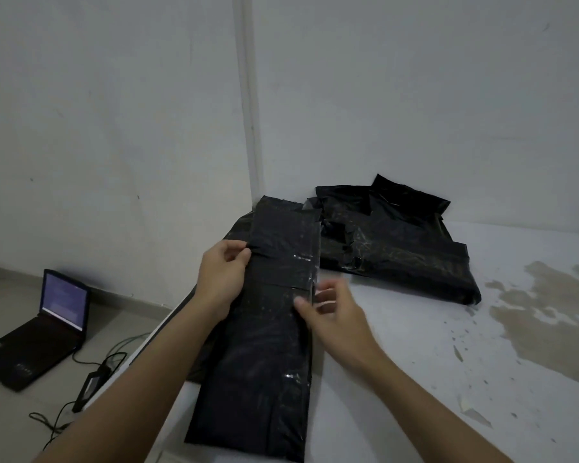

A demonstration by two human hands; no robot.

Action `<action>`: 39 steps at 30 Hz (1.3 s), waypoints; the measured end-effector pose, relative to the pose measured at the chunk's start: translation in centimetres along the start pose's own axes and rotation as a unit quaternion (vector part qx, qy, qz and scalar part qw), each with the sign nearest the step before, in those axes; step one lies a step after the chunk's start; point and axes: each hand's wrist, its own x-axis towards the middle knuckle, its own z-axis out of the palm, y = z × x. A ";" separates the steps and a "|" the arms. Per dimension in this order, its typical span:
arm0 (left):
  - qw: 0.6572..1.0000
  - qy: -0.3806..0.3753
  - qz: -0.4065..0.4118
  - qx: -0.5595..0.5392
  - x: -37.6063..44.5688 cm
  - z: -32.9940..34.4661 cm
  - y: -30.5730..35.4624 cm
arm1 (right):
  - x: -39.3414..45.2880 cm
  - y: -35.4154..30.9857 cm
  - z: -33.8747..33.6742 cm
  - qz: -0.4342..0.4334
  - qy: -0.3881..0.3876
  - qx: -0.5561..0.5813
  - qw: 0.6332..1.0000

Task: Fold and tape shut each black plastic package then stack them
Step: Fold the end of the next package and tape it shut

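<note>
Hands (219,279) (338,315) on unlabelled black package (264,345), no legible writing.

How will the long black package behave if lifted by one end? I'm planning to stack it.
The package will probably sag, since its plastic creases. The glossy film looks slippery. It looks flat, so it should stack without rolling.

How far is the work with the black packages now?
Done, apparently: a pile of black packages lies by the wall. In hand: the left hand grips the long folded package; the right hand, blurred, is at its edge. Left: finishing its taping, then stacking it.
</note>
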 end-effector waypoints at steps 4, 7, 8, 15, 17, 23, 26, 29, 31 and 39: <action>0.988 -0.044 -0.037 -0.140 -3.9 0.9 2.3 | 0.4 -2.5 -4.3 0.059 0.043 0.229 0.971; 0.967 -0.106 -0.071 -0.221 -7.4 2.9 3.4 | -0.4 -2.9 -7.6 0.018 0.073 0.225 0.971; 0.960 -0.131 -0.085 -0.232 -8.4 3.6 3.5 | -0.9 -2.7 -8.7 0.005 0.084 0.214 0.973; 0.933 -0.262 -0.096 -0.228 -12.3 9.6 4.3 | -5.4 0.0 -14.2 -0.012 0.146 0.141 0.979; 0.933 -0.253 -0.088 -0.240 -13.0 11.5 4.6 | -6.5 0.9 -15.2 -0.007 0.160 0.137 0.978; 0.945 -0.221 -0.059 -0.235 -15.1 14.9 4.6 | -8.4 2.7 -17.5 0.022 0.166 0.166 0.972; 0.943 -0.230 -0.054 -0.234 -15.9 15.6 4.4 | -8.3 2.3 -18.7 0.013 0.195 0.210 0.958; 0.935 -0.244 -0.063 -0.249 -16.3 15.9 4.5 | -7.9 1.8 -19.1 0.005 0.225 0.224 0.948; 0.931 -0.248 -0.065 -0.258 -16.5 16.1 4.6 | -7.8 1.7 -18.9 0.001 0.239 0.236 0.942; 0.924 -0.249 -0.073 -0.280 -16.4 16.1 4.6 | -7.5 2.0 -18.4 -0.008 0.266 0.257 0.929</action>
